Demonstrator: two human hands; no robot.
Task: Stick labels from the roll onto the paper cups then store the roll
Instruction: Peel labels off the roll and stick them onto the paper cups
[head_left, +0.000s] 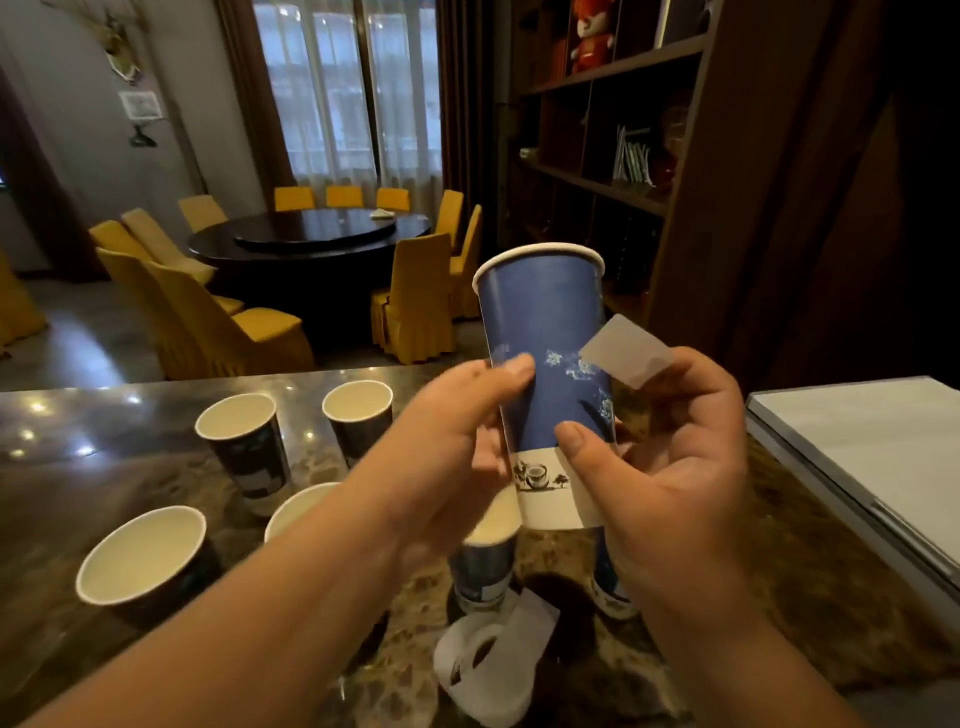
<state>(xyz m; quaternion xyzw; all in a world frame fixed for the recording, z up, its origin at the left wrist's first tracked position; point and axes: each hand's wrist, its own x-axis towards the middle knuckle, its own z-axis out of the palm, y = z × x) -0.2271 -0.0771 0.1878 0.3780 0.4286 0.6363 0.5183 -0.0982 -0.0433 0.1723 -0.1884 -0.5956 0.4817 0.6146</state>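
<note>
- Head view, centre of frame: blue paper cup (545, 374) held upright above the counter, white rim up, white band with a small tea-cup print near its base.
- Left hand (452, 447) grips the cup from the left; thumb curled across its front, other fingers hidden behind it.
- Right hand (675, 467): thumb presses on the cup's lower front; fingers pinch a white label (626, 351), which sticks up just right of the cup. Cannot tell whether the label touches the cup wall.
- Label roll (483, 670) lies on the marble counter (78, 431) at lower centre, a loose strip of backing trailing from it.
- Open cups (143, 558) stand on the counter at left and centre-left; one more (485, 561) sits directly below the held cup, another partly hidden behind the right wrist.
- White flat box (883, 452) at right edge.
- Background, upper left: round dark table (311, 236) with yellow-covered chairs (415, 296); wooden shelving (613, 130) upper right.
</note>
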